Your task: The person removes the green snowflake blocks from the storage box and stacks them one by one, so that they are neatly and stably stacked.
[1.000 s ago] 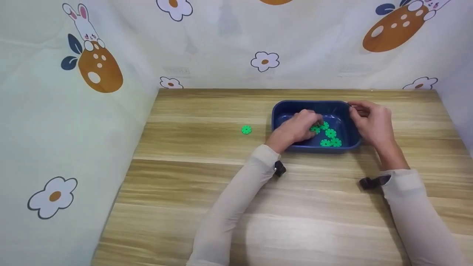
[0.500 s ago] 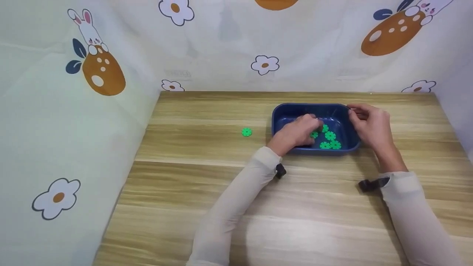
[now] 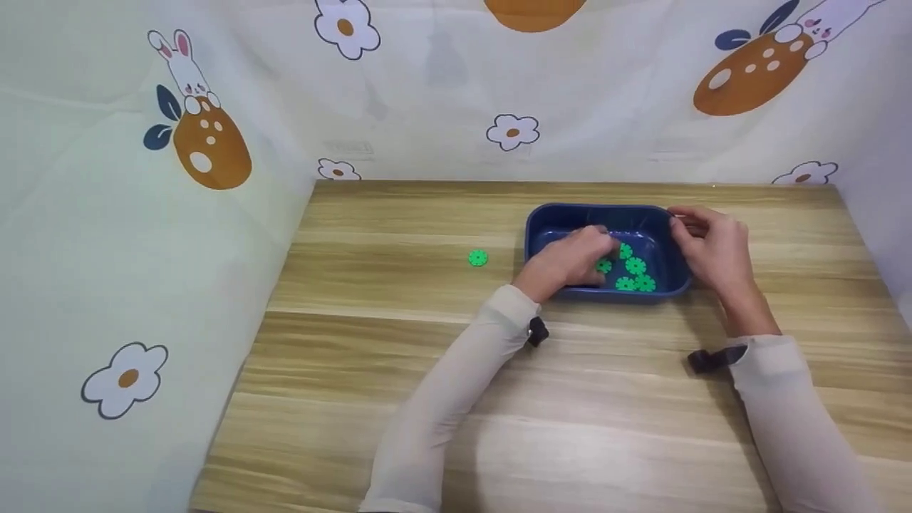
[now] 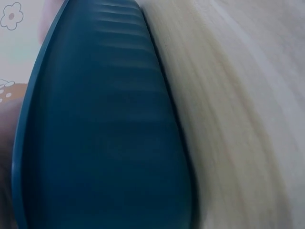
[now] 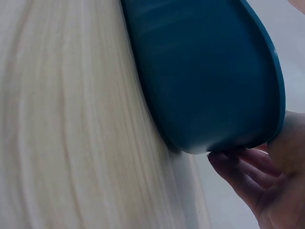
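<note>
A dark blue rectangular plastic bin [image 3: 605, 294] sits on the wooden table, holding several green notched toy discs [image 3: 635, 266]. My left hand [image 3: 570, 260] reaches down inside it, fingers bent among the discs at its middle; one green disc [image 3: 603, 266] shows right beside the thumb. The fingertips are hidden, so I cannot tell whether they pinch a disc. At the bin's right end my right hand [image 3: 714, 246] grips the rim, thumb and fingers on it. In the right wrist view, the right fingers [image 5: 243, 176] lie against the outside of the bin wall [image 5: 205, 81].
One more green disc [image 3: 477, 258] lies on the table [image 3: 399, 342] left of the bin. Behind the table hangs a pale cloth [image 3: 427, 92] printed with flowers and rabbits, which continues along the left side. Each sleeved wrist wears a small black camera.
The head view has tilted slightly, so the scene sits lower. My left hand stays in the bin, its fingers shifting slightly among the discs. The right hand keeps its hold on the rim.
</note>
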A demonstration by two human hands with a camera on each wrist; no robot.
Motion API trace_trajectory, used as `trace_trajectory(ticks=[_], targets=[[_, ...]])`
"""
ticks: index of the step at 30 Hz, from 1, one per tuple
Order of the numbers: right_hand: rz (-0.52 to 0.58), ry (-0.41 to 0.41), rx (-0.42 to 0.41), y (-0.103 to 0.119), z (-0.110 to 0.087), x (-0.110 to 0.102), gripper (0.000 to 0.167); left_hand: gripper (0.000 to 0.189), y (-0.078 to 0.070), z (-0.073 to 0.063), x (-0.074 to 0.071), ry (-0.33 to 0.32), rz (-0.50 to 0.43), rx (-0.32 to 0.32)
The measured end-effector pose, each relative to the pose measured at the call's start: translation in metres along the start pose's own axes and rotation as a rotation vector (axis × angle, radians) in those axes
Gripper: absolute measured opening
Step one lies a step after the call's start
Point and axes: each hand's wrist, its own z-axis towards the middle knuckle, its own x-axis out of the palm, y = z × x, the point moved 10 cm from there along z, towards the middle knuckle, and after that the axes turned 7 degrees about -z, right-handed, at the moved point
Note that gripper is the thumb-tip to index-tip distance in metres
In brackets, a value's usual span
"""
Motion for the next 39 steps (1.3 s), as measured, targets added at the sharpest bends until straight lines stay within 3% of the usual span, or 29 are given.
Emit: trace_trajectory(ticks=[4, 11, 15, 25, 32, 39], targets=[[0.0, -0.006, -0.003, 0.001, 0.0, 0.0, 0.028, 0.039, -0.003, -0.003, -0.004, -0.035, -0.002, 0.057], [0.0, 0.018, 0.011, -0.004, -0.003, 0.003, 0.031, 0.042, 0.0, -0.012, -0.004, -0.027, -0.045, 0.049], [0.003, 0.012, 0.014, -0.005, -0.003, 0.003, 0.032, 0.041, -0.002, -0.016, -0.009, -0.057, -0.068, 0.089], [0.058, -0.022, -0.015, -0.001, -0.003, 0.001, 0.028, 0.035, -0.002, -0.037, -0.03, -0.167, -0.212, 0.144], [0.039, -0.018, 0.005, -0.004, -0.006, 0.001, 0.029, 0.034, 0.003, -0.05, -0.033, -0.199, -0.263, 0.186], [0.029, -0.017, 0.009, -0.004, -0.004, -0.001, 0.029, 0.031, 0.012, -0.068, -0.042, -0.243, -0.304, 0.173]])
